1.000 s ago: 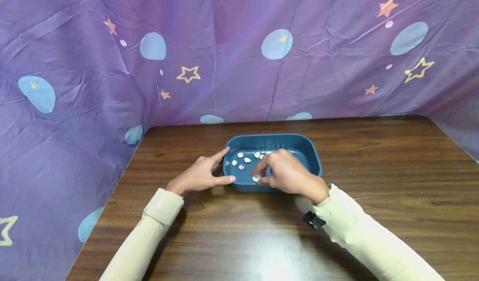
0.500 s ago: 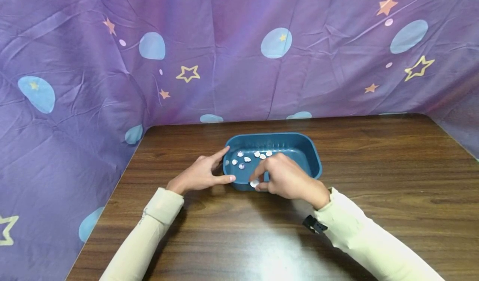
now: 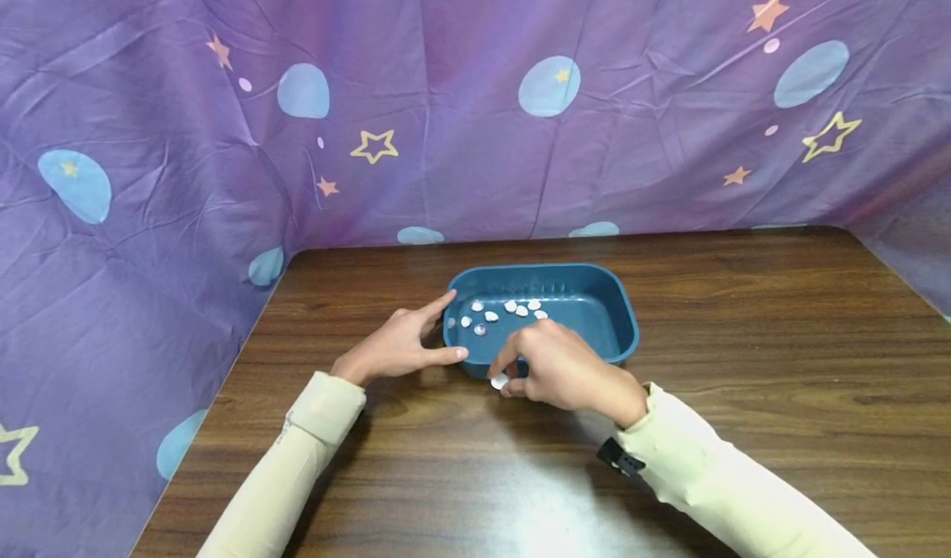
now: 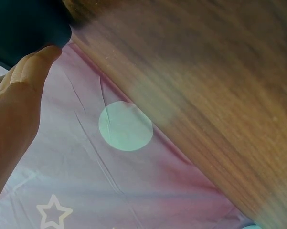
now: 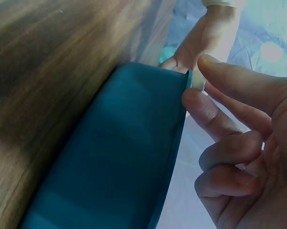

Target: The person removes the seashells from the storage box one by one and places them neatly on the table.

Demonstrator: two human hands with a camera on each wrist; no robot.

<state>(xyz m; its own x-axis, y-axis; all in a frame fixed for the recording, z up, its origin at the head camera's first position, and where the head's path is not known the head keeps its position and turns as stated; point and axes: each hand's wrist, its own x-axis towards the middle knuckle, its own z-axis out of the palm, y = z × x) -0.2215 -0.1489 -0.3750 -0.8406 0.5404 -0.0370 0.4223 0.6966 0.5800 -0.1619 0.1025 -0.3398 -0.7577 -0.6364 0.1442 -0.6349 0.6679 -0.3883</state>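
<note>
A blue rectangular plastic basin (image 3: 627, 327) stands on the table with several small white, shell-like pieces (image 3: 491, 317) on its floor, mostly in the left half. My left hand (image 3: 394, 347) touches the basin's left end, thumb and fingers spread and fairly straight. In the left wrist view, its fingers (image 4: 36, 67) lie along the basin's dark side. Between thumb and forefinger, my right hand (image 3: 560, 372) pinches a flat white shell-like piece (image 3: 499, 381) just in front of the basin's near wall. The right wrist view shows that pale piece (image 5: 197, 80) edge-on near the rim.
The brown wood-grain table (image 3: 416, 475) extends in front and to both sides of the basin. A purple cloth (image 3: 461, 129) with stars and blue spots hangs behind and at the left. A black strap (image 3: 621, 457) hangs at the right cuff.
My right hand has carried the pinched white piece from inside the basin, over the near rim, to in front of it. More pieces inside now show. The left hand has stayed in place.
</note>
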